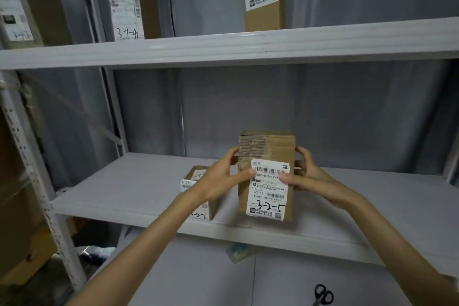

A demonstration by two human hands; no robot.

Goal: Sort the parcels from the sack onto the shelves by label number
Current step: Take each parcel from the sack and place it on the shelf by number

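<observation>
We stood the brown cardboard parcel marked 3-2-5 (267,176) on the grey metal shelf (129,196)
Left hand (221,179) and right hand (308,174) pinched its sides; letting go probably came next

Light was dim and even, greyish, with soft shadows under the shelves (223,49). The left edge was blurred and bent by the wide lens; the centre stayed fairly sharp.

I see a brown cardboard box (267,176), matt, with glossy tape across its top and a white paper label (269,191). The shelf (129,189) looks like grey painted metal, smooth and dull.
</observation>
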